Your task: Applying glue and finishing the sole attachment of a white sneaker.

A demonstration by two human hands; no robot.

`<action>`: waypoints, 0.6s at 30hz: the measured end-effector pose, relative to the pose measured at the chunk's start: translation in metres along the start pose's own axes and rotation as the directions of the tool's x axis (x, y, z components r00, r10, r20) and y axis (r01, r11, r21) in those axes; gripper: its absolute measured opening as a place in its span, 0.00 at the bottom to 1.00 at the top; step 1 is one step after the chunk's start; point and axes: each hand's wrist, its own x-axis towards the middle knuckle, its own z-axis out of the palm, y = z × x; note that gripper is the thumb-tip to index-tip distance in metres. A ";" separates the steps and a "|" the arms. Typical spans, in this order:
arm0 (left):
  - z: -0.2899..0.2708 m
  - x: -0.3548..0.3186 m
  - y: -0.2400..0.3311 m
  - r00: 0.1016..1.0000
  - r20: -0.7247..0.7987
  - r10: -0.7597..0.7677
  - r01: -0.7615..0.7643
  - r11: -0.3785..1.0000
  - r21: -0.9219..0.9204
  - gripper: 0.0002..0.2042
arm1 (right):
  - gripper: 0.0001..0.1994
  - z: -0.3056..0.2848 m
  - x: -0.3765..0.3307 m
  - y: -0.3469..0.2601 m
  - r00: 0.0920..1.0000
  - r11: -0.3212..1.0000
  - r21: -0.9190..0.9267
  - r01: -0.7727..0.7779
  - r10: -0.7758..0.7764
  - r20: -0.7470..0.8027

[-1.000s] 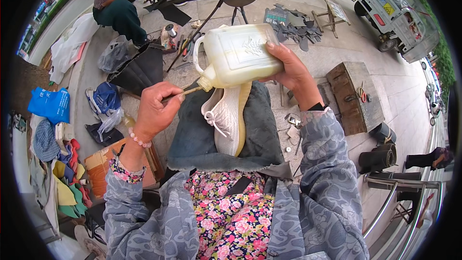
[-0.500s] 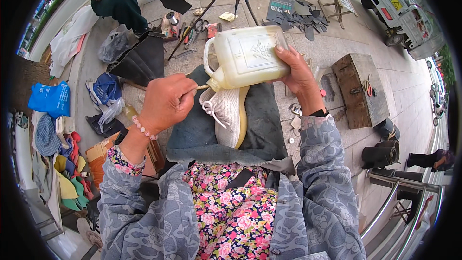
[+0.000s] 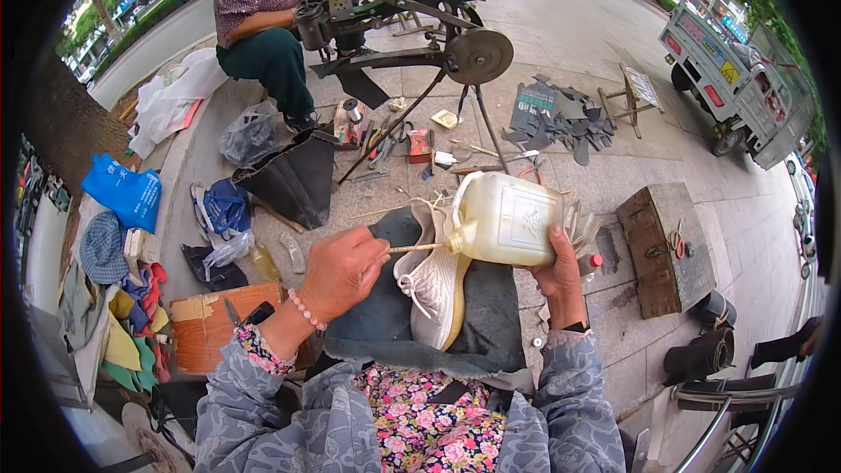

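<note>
Jug [image 3: 512, 228] looks heavy and slick, right hand [image 3: 561, 285] clamped under its base, left hand [image 3: 340, 271] pinching a thin stick [image 3: 419, 248] into the spout

The jug [image 3: 511, 226] in the right grip [image 3: 561, 276] is milky yellow-white. Below it the sneaker [image 3: 435, 285] is white with a yellowish sole, on a dark grey-blue cloth [image 3: 491, 315]. The left grip [image 3: 337, 270] holds a pale stick [image 3: 419, 248]; its wrist wears a pink bead bracelet [image 3: 306, 309]. Sleeves are grey-blue patterned.
</note>
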 end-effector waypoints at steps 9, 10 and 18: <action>-0.016 0.013 -0.006 0.998 -0.056 -0.013 0.009 0.997 -0.075 0.07 | 0.30 -0.023 0.001 0.025 0.999 0.941 0.339 -0.016 0.030 -0.038; -0.013 0.014 -0.005 0.998 -0.054 -0.012 0.008 0.997 -0.082 0.07 | 0.30 -0.024 0.000 0.027 0.997 0.933 0.359 -0.025 0.050 -0.059; -0.001 0.009 0.002 0.995 -0.072 -0.068 0.050 0.973 -0.226 0.07 | 0.29 -0.025 -0.012 0.034 0.996 0.881 0.470 -0.049 0.081 -0.048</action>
